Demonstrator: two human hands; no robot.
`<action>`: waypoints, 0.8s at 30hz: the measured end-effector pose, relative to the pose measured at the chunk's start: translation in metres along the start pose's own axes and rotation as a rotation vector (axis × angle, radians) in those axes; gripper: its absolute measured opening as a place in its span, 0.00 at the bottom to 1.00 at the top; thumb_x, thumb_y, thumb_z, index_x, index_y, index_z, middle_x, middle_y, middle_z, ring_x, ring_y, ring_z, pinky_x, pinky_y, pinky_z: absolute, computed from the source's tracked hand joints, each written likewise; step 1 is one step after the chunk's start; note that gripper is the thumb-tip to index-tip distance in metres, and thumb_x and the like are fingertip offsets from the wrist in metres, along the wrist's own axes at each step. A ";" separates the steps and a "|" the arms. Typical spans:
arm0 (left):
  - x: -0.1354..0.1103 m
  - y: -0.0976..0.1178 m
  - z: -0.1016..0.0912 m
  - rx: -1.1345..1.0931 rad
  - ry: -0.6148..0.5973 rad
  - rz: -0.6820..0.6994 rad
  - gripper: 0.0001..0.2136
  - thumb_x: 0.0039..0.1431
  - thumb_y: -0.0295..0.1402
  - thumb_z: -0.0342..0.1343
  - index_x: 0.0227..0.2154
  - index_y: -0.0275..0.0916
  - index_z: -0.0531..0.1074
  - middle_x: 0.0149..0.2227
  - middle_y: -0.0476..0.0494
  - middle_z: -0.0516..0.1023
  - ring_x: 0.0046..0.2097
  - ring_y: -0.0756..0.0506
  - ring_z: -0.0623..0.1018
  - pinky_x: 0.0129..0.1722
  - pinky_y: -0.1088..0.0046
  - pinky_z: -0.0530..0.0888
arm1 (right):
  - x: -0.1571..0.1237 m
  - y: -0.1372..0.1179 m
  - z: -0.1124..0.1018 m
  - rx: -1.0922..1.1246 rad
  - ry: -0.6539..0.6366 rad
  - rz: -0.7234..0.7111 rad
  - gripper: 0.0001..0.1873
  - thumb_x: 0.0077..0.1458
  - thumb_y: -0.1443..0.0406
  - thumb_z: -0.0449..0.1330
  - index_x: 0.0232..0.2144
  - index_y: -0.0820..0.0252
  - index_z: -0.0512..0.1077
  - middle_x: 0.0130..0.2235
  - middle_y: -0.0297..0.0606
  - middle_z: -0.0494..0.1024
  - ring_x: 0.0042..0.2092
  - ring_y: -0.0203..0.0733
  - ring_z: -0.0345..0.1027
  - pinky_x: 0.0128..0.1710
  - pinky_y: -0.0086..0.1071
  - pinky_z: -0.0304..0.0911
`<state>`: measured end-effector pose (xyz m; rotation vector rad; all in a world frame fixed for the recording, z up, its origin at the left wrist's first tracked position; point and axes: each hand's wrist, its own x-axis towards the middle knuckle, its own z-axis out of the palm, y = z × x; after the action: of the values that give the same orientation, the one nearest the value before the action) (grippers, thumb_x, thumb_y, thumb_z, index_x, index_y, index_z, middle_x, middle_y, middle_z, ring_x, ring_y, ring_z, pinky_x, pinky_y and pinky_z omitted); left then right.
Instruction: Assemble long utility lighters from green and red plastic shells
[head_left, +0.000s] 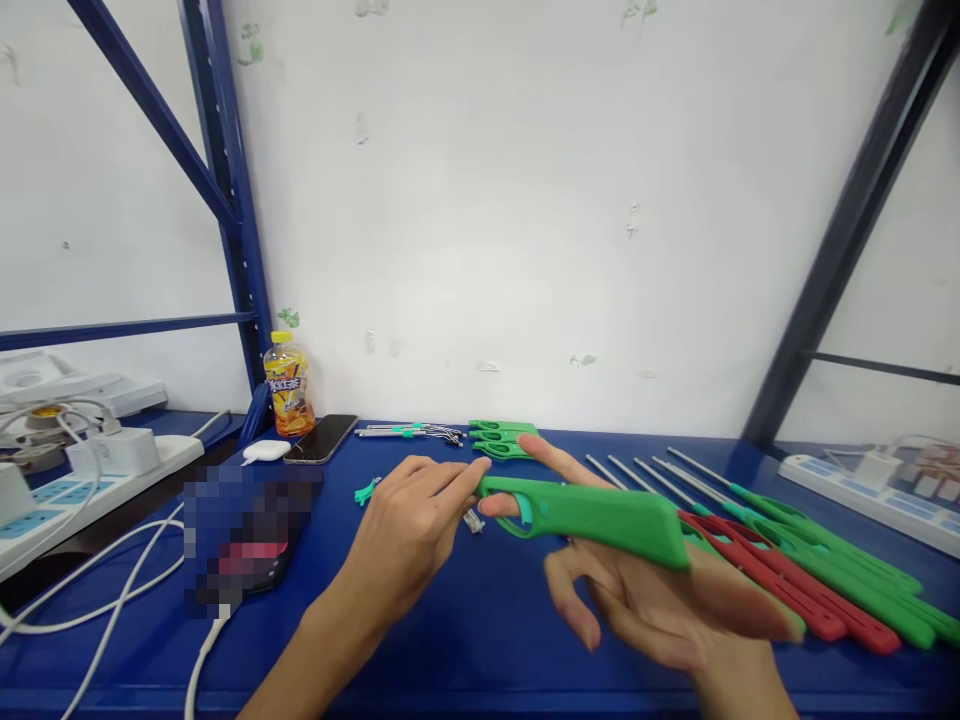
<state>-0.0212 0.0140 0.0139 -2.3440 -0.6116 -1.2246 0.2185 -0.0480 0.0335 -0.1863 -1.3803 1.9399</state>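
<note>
My right hand (pixel 645 590) holds a long green plastic handle (pixel 600 512) with a finger loop and a teal trigger at its left end; a fingertip shows through the loop. My left hand (pixel 409 530) pinches the tip of that handle with thumb and forefinger. Both hands hover just above the blue table (pixel 450 630). A small metal part (pixel 472 520) lies on the table under the handle's tip. A small teal clip (pixel 365 492) lies to the left of my left hand.
Several assembled green and red tools with metal rods (pixel 787 560) lie at the right. Green handle shells (pixel 501 438) and metal rods (pixel 409 431) sit by the wall. A juice bottle (pixel 289 390), phone (pixel 321 438), white earbud case (pixel 266 450), power strips (pixel 82 480) and cables lie left.
</note>
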 end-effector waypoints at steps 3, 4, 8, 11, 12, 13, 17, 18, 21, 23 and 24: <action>-0.002 -0.005 -0.003 -0.001 -0.034 0.001 0.17 0.71 0.20 0.49 0.58 0.35 0.72 0.46 0.41 0.86 0.40 0.41 0.82 0.41 0.61 0.78 | -0.001 -0.001 0.004 0.023 0.016 -0.009 0.60 0.48 0.34 0.68 0.73 0.48 0.55 0.67 0.61 0.65 0.38 0.42 0.77 0.10 0.15 0.51; -0.003 -0.006 -0.003 0.004 -0.046 0.006 0.18 0.71 0.19 0.49 0.59 0.35 0.72 0.47 0.41 0.85 0.40 0.41 0.82 0.41 0.61 0.78 | -0.001 -0.001 0.007 0.007 0.051 -0.008 0.53 0.52 0.34 0.65 0.71 0.51 0.60 0.65 0.61 0.67 0.37 0.42 0.77 0.10 0.16 0.49; -0.005 -0.005 0.002 0.063 -0.090 -0.020 0.20 0.71 0.22 0.52 0.63 0.34 0.68 0.54 0.34 0.82 0.49 0.36 0.82 0.48 0.54 0.80 | 0.002 0.001 0.015 -0.140 0.261 -0.011 0.28 0.57 0.57 0.67 0.59 0.54 0.74 0.59 0.51 0.75 0.29 0.32 0.70 0.13 0.17 0.48; -0.004 0.007 0.003 0.060 -0.167 -0.102 0.35 0.67 0.24 0.59 0.73 0.33 0.52 0.70 0.25 0.65 0.68 0.29 0.69 0.60 0.45 0.74 | 0.004 0.004 0.015 -0.331 0.428 -0.033 0.29 0.55 0.65 0.63 0.60 0.48 0.71 0.59 0.44 0.74 0.24 0.27 0.65 0.14 0.20 0.49; -0.002 0.014 0.002 0.037 -0.196 -0.118 0.41 0.65 0.25 0.61 0.75 0.34 0.45 0.74 0.25 0.57 0.72 0.28 0.63 0.63 0.44 0.72 | 0.005 0.005 0.015 -0.429 0.486 -0.041 0.32 0.56 0.66 0.61 0.62 0.45 0.68 0.59 0.43 0.73 0.24 0.27 0.65 0.16 0.21 0.52; -0.001 0.021 0.001 0.011 -0.216 -0.123 0.47 0.62 0.25 0.64 0.76 0.35 0.40 0.76 0.26 0.50 0.74 0.27 0.57 0.64 0.43 0.71 | 0.006 0.006 0.015 -0.538 0.544 -0.051 0.35 0.56 0.68 0.59 0.65 0.42 0.64 0.58 0.42 0.73 0.24 0.28 0.66 0.18 0.23 0.56; 0.003 0.051 -0.002 -0.095 -0.295 -0.049 0.58 0.57 0.31 0.72 0.76 0.35 0.32 0.77 0.27 0.43 0.77 0.27 0.47 0.67 0.41 0.68 | 0.012 0.012 0.021 -0.937 0.730 -0.087 0.41 0.57 0.67 0.58 0.70 0.40 0.54 0.57 0.41 0.74 0.37 0.41 0.75 0.37 0.36 0.72; 0.003 0.056 -0.001 -0.121 -0.296 -0.027 0.59 0.57 0.34 0.72 0.76 0.33 0.31 0.77 0.26 0.44 0.77 0.28 0.47 0.68 0.42 0.67 | 0.013 0.012 0.024 -0.997 0.747 -0.100 0.40 0.57 0.66 0.58 0.70 0.42 0.53 0.57 0.41 0.75 0.43 0.46 0.76 0.44 0.40 0.72; 0.003 0.064 0.001 -0.174 -0.249 0.017 0.53 0.64 0.39 0.67 0.75 0.27 0.33 0.75 0.26 0.52 0.77 0.32 0.49 0.69 0.46 0.67 | 0.015 0.012 0.032 -1.077 0.740 -0.097 0.38 0.60 0.63 0.58 0.70 0.47 0.52 0.53 0.41 0.77 0.53 0.52 0.74 0.56 0.47 0.67; 0.003 0.065 0.002 -0.172 -0.216 0.045 0.43 0.71 0.39 0.59 0.75 0.26 0.37 0.74 0.28 0.57 0.76 0.33 0.53 0.69 0.46 0.67 | 0.015 0.011 0.035 -1.098 0.746 -0.084 0.37 0.60 0.64 0.58 0.70 0.47 0.52 0.48 0.38 0.79 0.56 0.53 0.73 0.59 0.48 0.65; 0.003 0.064 0.002 -0.164 -0.199 0.058 0.39 0.74 0.38 0.55 0.74 0.26 0.40 0.73 0.28 0.60 0.76 0.34 0.55 0.69 0.46 0.67 | 0.014 0.011 0.035 -1.108 0.750 -0.082 0.38 0.60 0.65 0.58 0.70 0.47 0.52 0.46 0.37 0.79 0.57 0.53 0.73 0.60 0.49 0.64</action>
<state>0.0177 -0.0366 0.0047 -2.6238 -0.5190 -1.0603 0.1854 -0.0670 0.0425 -1.1978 -1.6785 0.6789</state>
